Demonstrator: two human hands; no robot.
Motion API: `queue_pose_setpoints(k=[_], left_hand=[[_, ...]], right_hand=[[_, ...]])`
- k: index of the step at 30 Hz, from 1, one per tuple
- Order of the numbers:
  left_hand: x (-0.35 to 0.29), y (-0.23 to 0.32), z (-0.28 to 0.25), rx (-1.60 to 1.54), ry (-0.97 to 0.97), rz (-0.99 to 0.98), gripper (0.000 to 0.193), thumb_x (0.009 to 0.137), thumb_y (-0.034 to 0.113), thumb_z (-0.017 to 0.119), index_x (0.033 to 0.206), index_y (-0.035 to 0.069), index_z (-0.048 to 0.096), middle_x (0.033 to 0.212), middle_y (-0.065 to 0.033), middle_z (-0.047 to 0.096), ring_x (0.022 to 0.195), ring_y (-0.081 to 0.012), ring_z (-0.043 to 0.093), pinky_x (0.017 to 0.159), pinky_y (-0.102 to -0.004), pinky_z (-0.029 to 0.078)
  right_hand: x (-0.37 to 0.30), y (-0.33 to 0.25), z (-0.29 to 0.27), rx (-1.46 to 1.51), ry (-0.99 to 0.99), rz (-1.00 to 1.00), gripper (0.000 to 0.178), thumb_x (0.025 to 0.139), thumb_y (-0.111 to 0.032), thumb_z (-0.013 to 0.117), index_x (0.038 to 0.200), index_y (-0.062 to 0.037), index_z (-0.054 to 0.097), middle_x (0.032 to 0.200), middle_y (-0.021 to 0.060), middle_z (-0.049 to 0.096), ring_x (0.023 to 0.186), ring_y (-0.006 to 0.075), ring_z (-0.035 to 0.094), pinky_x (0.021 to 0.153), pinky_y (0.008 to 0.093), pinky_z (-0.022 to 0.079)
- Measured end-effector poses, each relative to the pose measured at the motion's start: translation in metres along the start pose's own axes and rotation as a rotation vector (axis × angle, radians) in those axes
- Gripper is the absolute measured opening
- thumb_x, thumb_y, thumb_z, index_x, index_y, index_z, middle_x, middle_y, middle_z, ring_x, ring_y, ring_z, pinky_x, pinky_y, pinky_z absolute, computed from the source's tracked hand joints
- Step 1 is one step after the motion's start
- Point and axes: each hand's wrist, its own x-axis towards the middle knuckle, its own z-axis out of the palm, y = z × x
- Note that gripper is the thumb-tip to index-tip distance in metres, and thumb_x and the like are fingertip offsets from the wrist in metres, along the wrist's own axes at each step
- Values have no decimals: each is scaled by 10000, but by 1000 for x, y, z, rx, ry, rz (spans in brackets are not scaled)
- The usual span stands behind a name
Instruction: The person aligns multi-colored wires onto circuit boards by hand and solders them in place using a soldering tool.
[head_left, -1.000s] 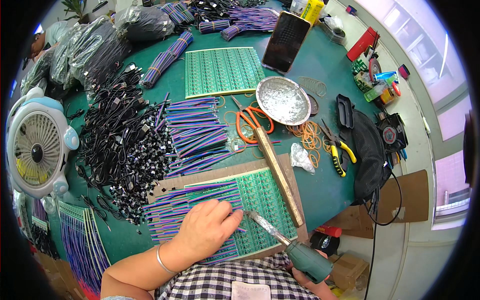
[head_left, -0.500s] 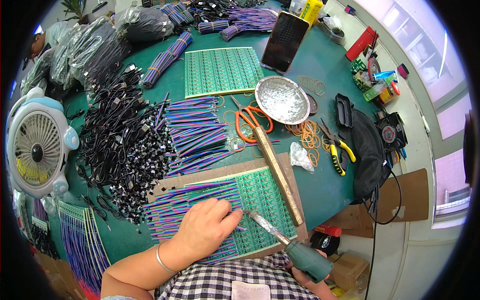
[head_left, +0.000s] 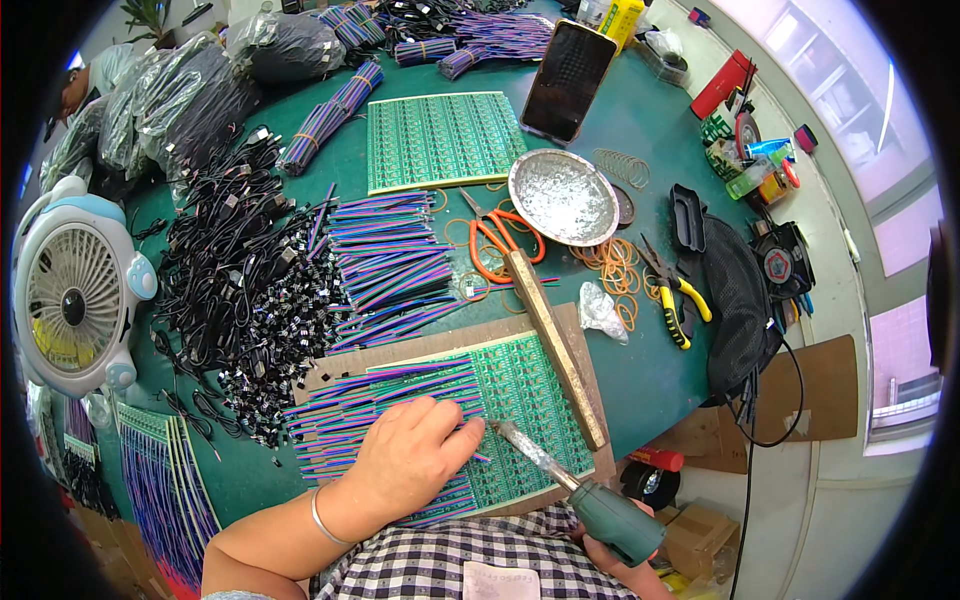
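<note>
My left hand (head_left: 418, 455) rests over the rows of striped purple, blue and black wires (head_left: 415, 385) lying across a green circuit board panel (head_left: 535, 390). Its thumb and forefinger are pinched together on one wire, mostly hidden by the fingers. From the lower right, my right hand (head_left: 612, 568) grips the dark green handle of a soldering iron (head_left: 615, 520). The iron's metal shaft slants up and left over the board, its tip right beside my left fingertips. Under the panel lies a brown backing board (head_left: 345, 365).
A wooden bar (head_left: 555, 350) lies across the panel's right part. Beyond it are a metal dish (head_left: 565, 198), orange-handled pliers (head_left: 505, 245), yellow-black pliers (head_left: 680, 300) and a second panel (head_left: 445, 140). Black cables (head_left: 225, 220) are heaped at left beside a fan (head_left: 75, 290). A phone (head_left: 570, 80) stands behind.
</note>
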Motion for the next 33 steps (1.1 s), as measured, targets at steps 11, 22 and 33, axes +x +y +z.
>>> queue_pose_setpoints(k=[11,22,33], left_hand=[[1,2,-2,45,-13,11,223,705,136,594,915,102,661,796,-19,545,694,-183,529,578,-309,449],[5,4,-5,127,-27,36,225,706,156,587,915,115,662,792,7,538,669,-158,514,549,-296,421],[7,7,-6,159,-10,41,187,694,154,587,869,109,638,738,5,472,653,-142,500,517,-285,410]], right_hand=[[3,-3,-1,-63,3,74,107,742,-125,638,793,-31,634,721,58,653,682,169,635,781,286,462],[2,8,5,-106,46,-105,140,783,-119,615,905,-51,622,723,22,664,715,167,638,747,301,455],[3,4,-2,-65,7,-83,224,826,-182,605,960,-9,561,746,64,638,714,175,620,731,292,459]])
